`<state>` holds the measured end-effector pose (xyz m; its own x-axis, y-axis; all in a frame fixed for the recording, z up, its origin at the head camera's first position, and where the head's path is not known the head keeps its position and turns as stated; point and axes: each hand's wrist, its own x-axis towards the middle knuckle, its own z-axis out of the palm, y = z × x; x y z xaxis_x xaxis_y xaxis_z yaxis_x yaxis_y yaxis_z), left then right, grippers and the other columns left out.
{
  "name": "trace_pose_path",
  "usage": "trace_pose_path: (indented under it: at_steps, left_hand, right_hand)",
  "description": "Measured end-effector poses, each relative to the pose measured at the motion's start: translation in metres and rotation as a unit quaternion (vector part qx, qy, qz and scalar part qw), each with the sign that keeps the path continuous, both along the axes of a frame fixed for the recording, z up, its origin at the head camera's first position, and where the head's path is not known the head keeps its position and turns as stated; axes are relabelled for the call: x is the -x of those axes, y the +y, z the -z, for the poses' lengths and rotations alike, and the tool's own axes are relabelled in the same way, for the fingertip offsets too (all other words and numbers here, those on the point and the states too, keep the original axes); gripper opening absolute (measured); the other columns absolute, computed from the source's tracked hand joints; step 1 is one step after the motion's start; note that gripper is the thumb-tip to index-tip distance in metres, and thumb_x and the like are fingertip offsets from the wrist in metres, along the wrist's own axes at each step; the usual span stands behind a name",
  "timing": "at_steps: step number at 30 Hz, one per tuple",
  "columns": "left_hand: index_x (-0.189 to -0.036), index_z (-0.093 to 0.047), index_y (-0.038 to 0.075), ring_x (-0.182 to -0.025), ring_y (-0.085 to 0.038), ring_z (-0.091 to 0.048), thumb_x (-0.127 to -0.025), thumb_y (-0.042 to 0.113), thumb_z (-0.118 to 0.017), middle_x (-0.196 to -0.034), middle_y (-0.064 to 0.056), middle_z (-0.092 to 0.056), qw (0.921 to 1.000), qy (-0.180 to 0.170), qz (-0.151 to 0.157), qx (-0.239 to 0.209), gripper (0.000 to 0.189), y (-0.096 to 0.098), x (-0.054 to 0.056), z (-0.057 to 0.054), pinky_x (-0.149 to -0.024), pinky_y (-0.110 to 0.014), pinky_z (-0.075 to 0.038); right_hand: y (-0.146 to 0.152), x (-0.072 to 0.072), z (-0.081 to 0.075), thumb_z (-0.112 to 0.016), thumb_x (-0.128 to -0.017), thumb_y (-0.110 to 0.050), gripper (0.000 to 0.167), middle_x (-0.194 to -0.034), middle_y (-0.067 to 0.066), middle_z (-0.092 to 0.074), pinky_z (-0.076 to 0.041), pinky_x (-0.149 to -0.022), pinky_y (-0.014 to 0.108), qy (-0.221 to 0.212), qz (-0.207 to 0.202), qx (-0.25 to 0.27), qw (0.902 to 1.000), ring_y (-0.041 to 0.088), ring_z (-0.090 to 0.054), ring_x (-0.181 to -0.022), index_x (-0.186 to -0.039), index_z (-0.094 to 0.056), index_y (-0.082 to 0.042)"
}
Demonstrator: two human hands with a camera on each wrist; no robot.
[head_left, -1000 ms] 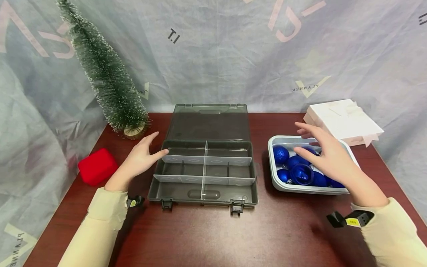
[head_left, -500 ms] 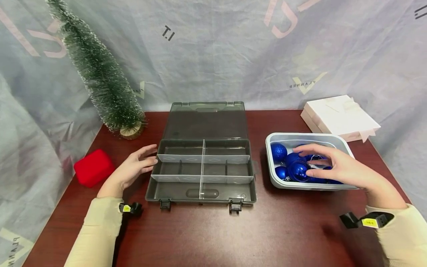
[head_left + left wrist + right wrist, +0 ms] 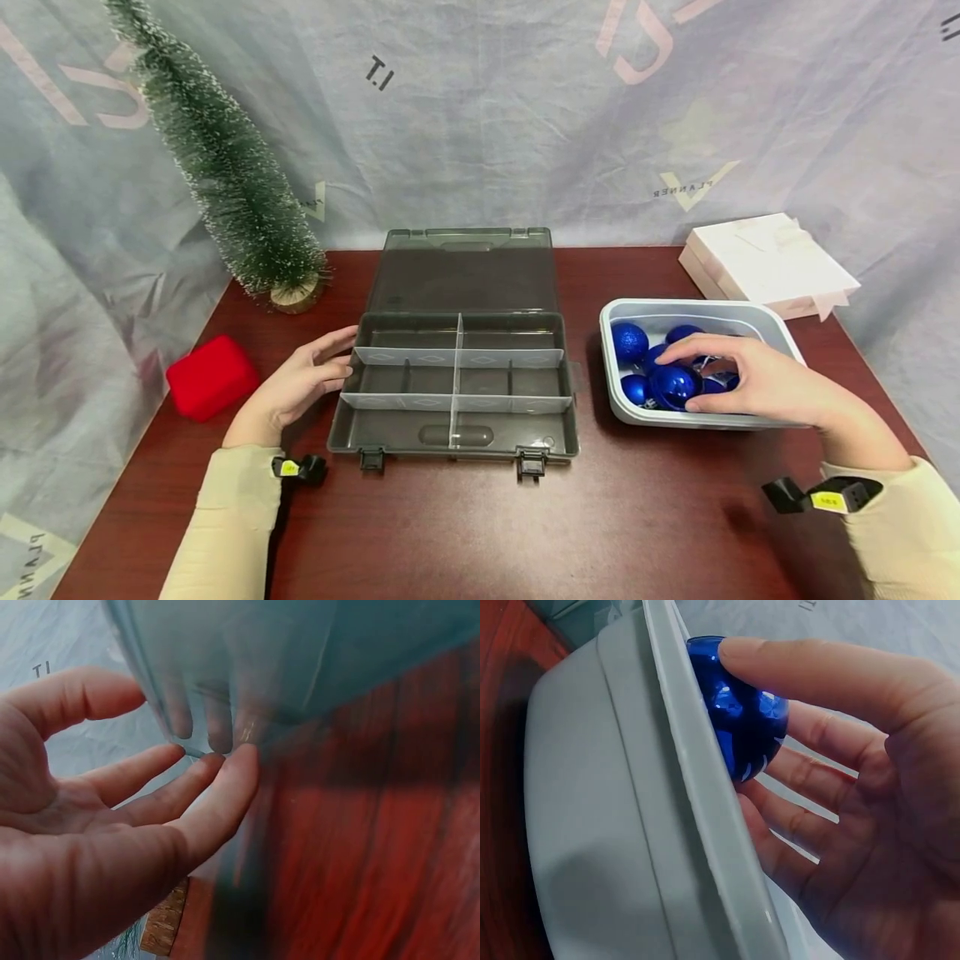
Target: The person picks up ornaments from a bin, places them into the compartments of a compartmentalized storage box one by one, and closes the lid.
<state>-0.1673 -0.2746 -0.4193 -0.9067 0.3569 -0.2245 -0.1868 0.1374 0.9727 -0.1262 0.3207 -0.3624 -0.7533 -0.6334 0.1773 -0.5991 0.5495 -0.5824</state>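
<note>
My right hand (image 3: 757, 379) reaches into a pale grey plastic tub (image 3: 626, 408) of blue Christmas baubles. It holds a shiny blue bauble (image 3: 675, 387) between thumb and fingers; the right wrist view shows the thumb on that bauble (image 3: 739, 705) just above the tub's rim (image 3: 697, 780). Matte and glittery baubles (image 3: 630, 342) lie around it, some hidden by the hand. On the other side, my left hand (image 3: 300, 379) rests at the left wall of a smoky plastic compartment box (image 3: 408, 417), fingers loosely bent. Its fingertips meet the wall in the left wrist view.
The compartment box's lid (image 3: 465, 275) lies open toward the back. A frosted miniature Christmas tree (image 3: 225, 167) stands at back left, with a red box (image 3: 212, 377) in front of it. A white gift box (image 3: 768, 262) sits behind the tub. A printed cloth (image 3: 487, 125) backs the table.
My right hand has lowered from above the tub and closed its thumb and fingers on the shiny bauble. My left hand has come down beside the compartment box's left wall.
</note>
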Motion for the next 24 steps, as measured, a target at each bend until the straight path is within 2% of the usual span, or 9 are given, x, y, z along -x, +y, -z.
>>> trace_pose_path:
  at_steps: [5,11,17,20,24]
  left_hand:
    - [-0.162,-0.022,0.002,-0.138,-0.034,-0.03,-0.099,-0.002,-0.053,-0.163,-0.023,-0.023,1.0,0.001,0.001,0.0,0.07,-0.001,0.0,0.0,-0.09,-0.029,-0.047]
    - [-0.162,-0.022,0.001,-0.139,-0.038,-0.029,-0.098,-0.003,-0.053,-0.163,-0.024,-0.023,1.0,0.005,0.004,0.001,0.071,0.0,0.0,-0.002,-0.089,-0.029,-0.048]
    - [-0.161,-0.022,0.0,-0.133,-0.033,-0.034,-0.097,-0.004,-0.053,-0.161,-0.025,-0.024,1.0,0.006,0.003,0.001,0.072,0.001,0.0,-0.002,-0.088,-0.03,-0.048]
    - [-0.161,-0.022,0.0,-0.132,-0.03,-0.036,-0.097,-0.005,-0.053,-0.161,-0.025,-0.024,1.0,0.007,0.004,0.0,0.071,0.001,0.0,-0.001,-0.088,-0.03,-0.048]
    - [-0.161,-0.022,0.001,-0.13,-0.027,-0.04,-0.098,-0.005,-0.052,-0.161,-0.025,-0.025,1.0,0.008,0.005,-0.001,0.071,0.001,0.0,-0.001,-0.09,-0.031,-0.048]
  right_hand:
    - [-0.001,0.0,-0.006,-0.092,-0.072,-0.005,0.06,-0.125,-0.007,-0.065,-0.048,-0.086,0.015,-0.006,0.013,0.02,0.9997,0.004,-0.057,-0.109,-0.125,-0.07,-0.023]
    - [-0.012,0.003,-0.021,-0.09,-0.071,0.002,0.061,-0.123,-0.003,-0.068,-0.048,-0.087,0.014,-0.003,0.058,0.059,0.9966,0.006,-0.06,-0.108,-0.126,-0.07,-0.017]
    - [-0.046,0.005,-0.034,-0.088,-0.077,0.001,0.058,-0.119,-0.003,-0.069,-0.048,-0.088,0.014,-0.009,0.106,0.1,0.9893,0.007,-0.063,-0.107,-0.128,-0.068,-0.017]
    - [-0.068,0.007,-0.04,-0.086,-0.079,0.0,0.056,-0.121,-0.001,-0.068,-0.047,-0.09,0.015,-0.015,0.11,0.124,0.986,0.009,-0.062,-0.108,-0.129,-0.068,-0.016]
    - [-0.096,0.012,-0.046,-0.085,-0.081,0.001,0.054,-0.123,0.001,-0.066,-0.048,-0.092,0.018,-0.016,0.095,0.159,0.9825,0.013,-0.06,-0.109,-0.13,-0.068,-0.012]
